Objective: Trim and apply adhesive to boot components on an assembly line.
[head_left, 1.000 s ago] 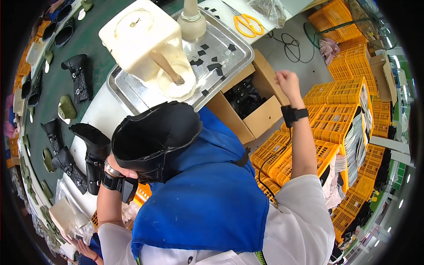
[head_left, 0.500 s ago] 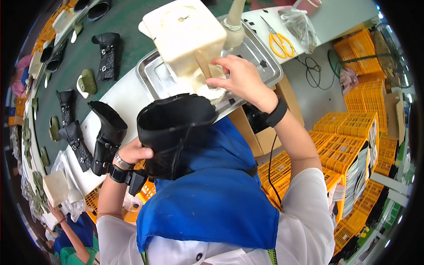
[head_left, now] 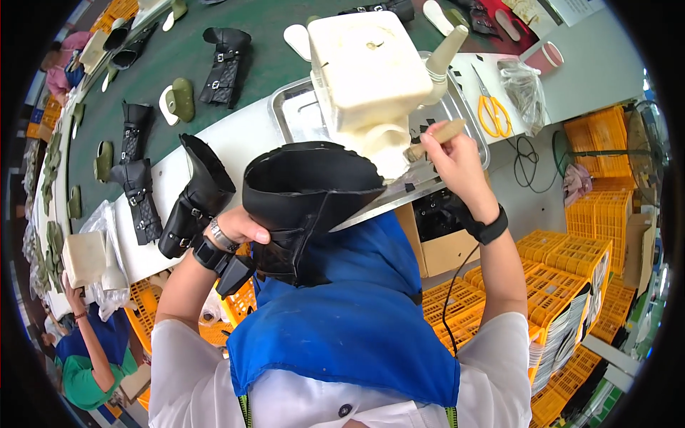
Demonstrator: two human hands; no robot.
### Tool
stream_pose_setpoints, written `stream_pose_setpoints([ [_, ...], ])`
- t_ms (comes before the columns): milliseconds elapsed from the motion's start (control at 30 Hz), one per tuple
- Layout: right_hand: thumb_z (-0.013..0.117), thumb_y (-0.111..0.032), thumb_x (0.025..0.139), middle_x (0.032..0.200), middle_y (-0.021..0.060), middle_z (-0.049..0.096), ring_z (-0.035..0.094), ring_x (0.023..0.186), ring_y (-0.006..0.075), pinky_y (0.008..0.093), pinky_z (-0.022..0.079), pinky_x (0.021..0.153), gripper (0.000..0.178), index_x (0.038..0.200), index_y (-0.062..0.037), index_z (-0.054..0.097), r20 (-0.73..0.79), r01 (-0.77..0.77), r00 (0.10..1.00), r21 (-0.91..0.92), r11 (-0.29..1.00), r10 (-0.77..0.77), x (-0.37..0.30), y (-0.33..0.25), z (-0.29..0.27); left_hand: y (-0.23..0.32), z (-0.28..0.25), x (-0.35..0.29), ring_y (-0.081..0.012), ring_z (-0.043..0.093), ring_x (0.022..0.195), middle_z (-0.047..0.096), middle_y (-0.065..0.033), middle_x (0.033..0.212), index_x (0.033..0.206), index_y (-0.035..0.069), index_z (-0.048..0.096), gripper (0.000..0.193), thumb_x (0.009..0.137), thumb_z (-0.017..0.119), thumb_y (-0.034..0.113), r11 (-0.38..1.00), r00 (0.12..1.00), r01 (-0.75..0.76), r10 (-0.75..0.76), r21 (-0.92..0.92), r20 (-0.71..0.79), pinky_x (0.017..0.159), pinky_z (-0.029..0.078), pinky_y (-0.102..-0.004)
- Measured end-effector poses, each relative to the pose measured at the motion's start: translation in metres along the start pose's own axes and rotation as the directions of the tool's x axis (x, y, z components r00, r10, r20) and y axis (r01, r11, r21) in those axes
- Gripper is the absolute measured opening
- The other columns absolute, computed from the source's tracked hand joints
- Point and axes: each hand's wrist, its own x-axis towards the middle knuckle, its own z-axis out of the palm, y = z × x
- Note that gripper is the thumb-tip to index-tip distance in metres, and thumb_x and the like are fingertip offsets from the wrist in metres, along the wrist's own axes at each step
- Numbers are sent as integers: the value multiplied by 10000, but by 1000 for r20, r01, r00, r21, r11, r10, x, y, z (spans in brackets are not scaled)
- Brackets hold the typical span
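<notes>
My left hand (head_left: 245, 225) is closed on the side of a black boot (head_left: 300, 210), whose wide open top faces up in front of my apron. In my right hand (head_left: 457, 164) is a brush (head_left: 444, 135) with a pale wooden handle, pinched between thumb and fingers. Its bristle end is at the spout of a cream-white plastic container (head_left: 367, 64); whether they touch I cannot tell. That container stands in a metal tray (head_left: 294, 114), along with a cream bottle (head_left: 444, 64) with a long neck.
Another black boot (head_left: 200, 196) lies left of the held one. More boots (head_left: 227, 68) and olive insole-like pieces (head_left: 182, 100) rest on the green surface. Yellow-handled scissors (head_left: 492, 114) lie right of the tray. Orange crates (head_left: 546, 264) stand at right; a co-worker (head_left: 89, 349) is at lower left.
The brush has come from upright in the container's spout to tilted at its right side, as my right hand moved right. My left hand still holds the boot. The whole view has shifted.
</notes>
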Motion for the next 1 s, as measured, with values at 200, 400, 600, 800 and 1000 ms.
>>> stream_pose_setpoints([
  [200, 595, -156, 831, 620, 17, 562, 459, 505, 43, 201, 373, 463, 191, 877, 28, 568, -28, -48, 999, -89, 995, 45, -4, 3, -17, 6, 0, 8, -229, 468, 1126, 477, -140, 1245, 1259, -17, 407, 846, 553, 825, 191, 994, 993, 88, -93, 65, 71, 980, 338, -369],
  [400, 520, -234, 888, 736, 68, 609, 492, 525, 64, 191, 402, 488, 259, 988, 1, 565, 155, -225, 973, 498, 837, 170, 7, -30, -29, 7, 3, 16, -221, 478, 1112, 516, -128, 1207, 1225, -15, 454, 748, 561, 770, 118, 996, 989, 82, -86, 38, 118, 990, 322, -340],
  [600, 588, -119, 838, 782, 91, 637, 556, 584, 107, 215, 452, 551, 174, 965, -1, 601, 209, -83, 977, 581, 810, -50, 3, -66, 1, 15, 11, 23, -212, 477, 1108, 517, -124, 1203, 1223, -14, 455, 771, 542, 788, 123, 988, 983, 122, -133, 98, 125, 978, 336, -338],
  [800, 656, -30, 742, 748, 73, 631, 591, 640, 151, 247, 458, 579, 113, 850, -21, 622, 206, 431, 869, 128, 893, -449, 2, -76, 7, 17, 14, 14, -198, 499, 1065, 538, -116, 1171, 1208, -11, 470, 746, 553, 799, 128, 993, 991, 57, -69, 103, 111, 948, 364, -334],
  [1000, 645, -27, 753, 745, 75, 630, 575, 588, 133, 230, 440, 529, 86, 836, -15, 628, 142, 389, 906, 89, 917, -398, -6, -72, 12, 26, 12, 1, -194, 513, 1031, 563, -113, 1132, 1166, -17, 504, 686, 566, 803, 128, 975, 995, 34, -55, 220, 86, 905, 393, -326],
])
